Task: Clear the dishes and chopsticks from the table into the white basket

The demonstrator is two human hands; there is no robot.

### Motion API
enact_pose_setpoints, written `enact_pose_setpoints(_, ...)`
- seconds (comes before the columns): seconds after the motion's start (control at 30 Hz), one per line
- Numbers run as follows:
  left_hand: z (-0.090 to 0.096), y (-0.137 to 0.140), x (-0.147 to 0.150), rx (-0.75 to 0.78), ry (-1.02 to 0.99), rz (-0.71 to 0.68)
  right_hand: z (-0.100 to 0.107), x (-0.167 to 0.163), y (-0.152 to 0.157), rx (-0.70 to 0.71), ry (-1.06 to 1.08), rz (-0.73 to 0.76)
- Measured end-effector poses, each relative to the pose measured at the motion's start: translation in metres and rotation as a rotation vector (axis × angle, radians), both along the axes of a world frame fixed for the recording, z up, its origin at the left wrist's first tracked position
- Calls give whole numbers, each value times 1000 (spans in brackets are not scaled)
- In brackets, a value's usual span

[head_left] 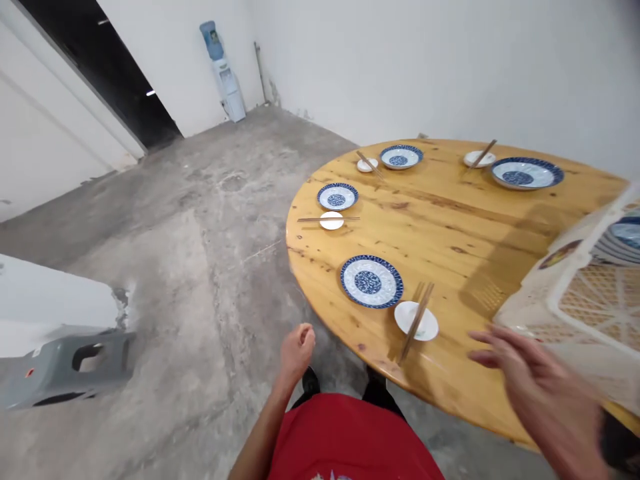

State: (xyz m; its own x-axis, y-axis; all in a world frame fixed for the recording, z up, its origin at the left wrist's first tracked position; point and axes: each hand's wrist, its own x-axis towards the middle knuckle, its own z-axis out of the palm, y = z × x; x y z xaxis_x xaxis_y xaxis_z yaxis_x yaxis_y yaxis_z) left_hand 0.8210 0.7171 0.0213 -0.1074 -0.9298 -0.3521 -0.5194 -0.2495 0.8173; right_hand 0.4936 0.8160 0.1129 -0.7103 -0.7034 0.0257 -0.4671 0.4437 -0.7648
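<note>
Standing at the edge of the round wooden table (465, 220), we hold our right hand (545, 393) open with fingers spread, just beside the pale plastic basket (590, 313) that rests on the table's near right part and carries stacked blue-rimmed plates (623, 240). Our left hand (297, 350) hangs off the table's near edge, loosely curled into an empty fist above the concrete floor (200, 267). Closest to us on the table sit a blue patterned plate (371, 281) and a small white dish (416, 320) with chopsticks (416, 322) laid across it.
</note>
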Motion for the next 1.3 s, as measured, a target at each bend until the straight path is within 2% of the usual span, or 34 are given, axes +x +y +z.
enact_pose_setpoints(0.1,-9,9,31,60,52,23,-11,72,-32,-20,-346,137)
enact_pose_setpoints(0.2,-10,4,47,73,78,67,-26,120,-57,-19,-534,276)
enact_pose_setpoints(0.33,-5,-17,56,70,77,57,-52,147,-76,49,-641,375)
enact_pose_setpoints(0.43,-4,-39,55,62,60,10,-73,157,-89,116,-767,383)
enact_pose_setpoints(0.57,-5,-77,39,29,18,-92,-99,161,-107,157,-955,263)
enact_pose_setpoints(0.67,-5,-109,15,25,-17,-231,-113,154,-117,155,-1071,90)
enact_pose_setpoints(0.8,-12,-150,-26,5,-66,-414,-124,138,-130,51,-1223,-184)
enact_pose_setpoints(0.93,-24,-179,-58,43,-83,-543,-129,125,-148,-63,-1295,-354)
enact_pose_setpoints(1.1,-29,-197,-74,126,-106,-629,-124,129,-160,-23,-1362,-392)
enact_pose_setpoints(1.3,-12,-230,-70,113,-147,-748,-112,154,-174,95,-1407,-323)
